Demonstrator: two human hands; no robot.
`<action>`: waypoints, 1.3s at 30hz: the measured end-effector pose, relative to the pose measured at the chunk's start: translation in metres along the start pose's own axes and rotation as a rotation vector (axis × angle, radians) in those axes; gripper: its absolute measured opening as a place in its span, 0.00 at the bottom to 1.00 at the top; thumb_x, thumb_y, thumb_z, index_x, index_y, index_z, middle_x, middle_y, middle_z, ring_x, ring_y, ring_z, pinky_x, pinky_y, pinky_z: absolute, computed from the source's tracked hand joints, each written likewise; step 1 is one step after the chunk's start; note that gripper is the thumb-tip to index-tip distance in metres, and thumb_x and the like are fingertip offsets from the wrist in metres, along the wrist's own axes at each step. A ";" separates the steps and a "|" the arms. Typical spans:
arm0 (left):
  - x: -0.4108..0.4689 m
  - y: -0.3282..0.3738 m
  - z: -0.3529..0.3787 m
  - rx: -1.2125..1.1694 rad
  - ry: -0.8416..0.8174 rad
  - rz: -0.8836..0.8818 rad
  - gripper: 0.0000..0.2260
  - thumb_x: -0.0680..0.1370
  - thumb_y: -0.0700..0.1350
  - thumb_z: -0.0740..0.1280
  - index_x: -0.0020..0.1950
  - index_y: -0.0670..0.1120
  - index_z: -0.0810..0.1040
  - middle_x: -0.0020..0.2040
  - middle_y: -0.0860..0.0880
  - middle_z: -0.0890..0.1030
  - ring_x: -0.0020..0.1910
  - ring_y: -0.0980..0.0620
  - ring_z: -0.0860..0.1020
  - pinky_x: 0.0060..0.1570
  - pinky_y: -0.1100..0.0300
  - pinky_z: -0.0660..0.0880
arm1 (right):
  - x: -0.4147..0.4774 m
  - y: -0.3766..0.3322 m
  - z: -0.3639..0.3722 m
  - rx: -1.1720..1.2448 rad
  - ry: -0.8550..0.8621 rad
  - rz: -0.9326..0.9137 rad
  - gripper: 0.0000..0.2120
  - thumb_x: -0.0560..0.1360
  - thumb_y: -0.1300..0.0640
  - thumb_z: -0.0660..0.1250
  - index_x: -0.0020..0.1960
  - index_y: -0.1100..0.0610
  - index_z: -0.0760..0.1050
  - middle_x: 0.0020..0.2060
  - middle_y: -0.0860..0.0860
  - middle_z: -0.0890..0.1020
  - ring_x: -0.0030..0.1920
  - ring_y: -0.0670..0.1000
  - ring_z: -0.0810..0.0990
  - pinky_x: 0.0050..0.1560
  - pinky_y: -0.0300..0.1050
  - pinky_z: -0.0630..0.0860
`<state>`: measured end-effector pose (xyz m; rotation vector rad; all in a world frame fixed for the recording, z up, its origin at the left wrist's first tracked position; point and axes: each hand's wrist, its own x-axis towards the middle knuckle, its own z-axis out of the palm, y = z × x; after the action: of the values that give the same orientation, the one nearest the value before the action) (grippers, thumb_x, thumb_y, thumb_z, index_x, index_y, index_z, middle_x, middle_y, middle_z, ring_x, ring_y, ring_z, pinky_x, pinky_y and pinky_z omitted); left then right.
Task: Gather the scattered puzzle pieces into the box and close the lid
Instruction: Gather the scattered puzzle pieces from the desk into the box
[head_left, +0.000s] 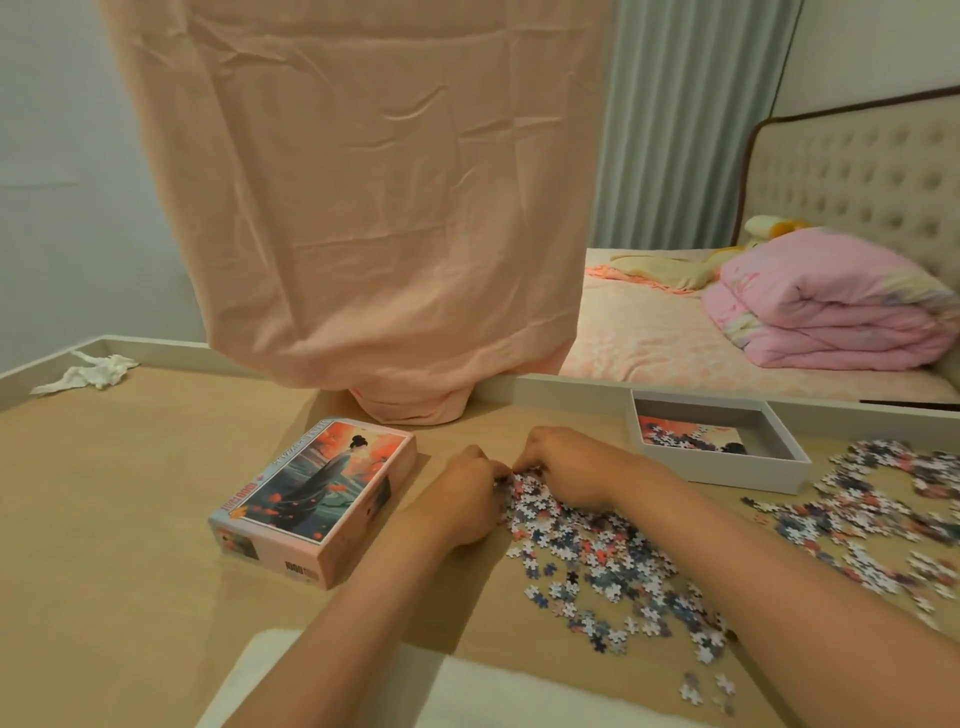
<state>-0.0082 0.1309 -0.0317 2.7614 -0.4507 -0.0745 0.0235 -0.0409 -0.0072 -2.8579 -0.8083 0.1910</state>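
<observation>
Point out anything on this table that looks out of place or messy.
Puzzle pieces lie strewn across the table, another heap to the right, only a few in the open box. A crumpled white tissue sits in the far left corner.

"1000" printed on lid (317, 501) side and top edge

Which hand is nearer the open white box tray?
Right. The right hand rests on the puzzle pieces just left of the box tray; the left hand is farther left, closer to the pink lid.
</observation>
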 end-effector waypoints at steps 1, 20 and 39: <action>0.001 0.007 0.002 -0.018 0.001 0.022 0.15 0.82 0.45 0.59 0.67 0.51 0.76 0.55 0.47 0.71 0.56 0.45 0.73 0.53 0.58 0.67 | -0.010 0.003 -0.001 0.004 -0.008 0.013 0.24 0.76 0.68 0.59 0.64 0.50 0.80 0.54 0.53 0.75 0.56 0.56 0.74 0.60 0.50 0.72; 0.007 0.067 0.013 0.062 -0.147 0.149 0.23 0.77 0.55 0.67 0.71 0.54 0.72 0.61 0.48 0.69 0.63 0.46 0.68 0.64 0.52 0.68 | -0.093 0.039 -0.001 0.068 -0.084 0.272 0.34 0.75 0.40 0.69 0.77 0.49 0.64 0.68 0.53 0.66 0.70 0.56 0.65 0.70 0.56 0.67; 0.033 0.083 0.023 -0.321 0.008 0.160 0.09 0.70 0.43 0.76 0.44 0.52 0.79 0.42 0.56 0.81 0.38 0.59 0.78 0.37 0.66 0.71 | -0.097 0.064 -0.008 0.463 0.149 0.278 0.13 0.65 0.55 0.82 0.49 0.50 0.84 0.43 0.47 0.83 0.45 0.49 0.81 0.47 0.44 0.79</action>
<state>-0.0036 0.0394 -0.0250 2.4028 -0.5997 -0.0884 -0.0244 -0.1472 -0.0042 -2.4909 -0.2857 0.1704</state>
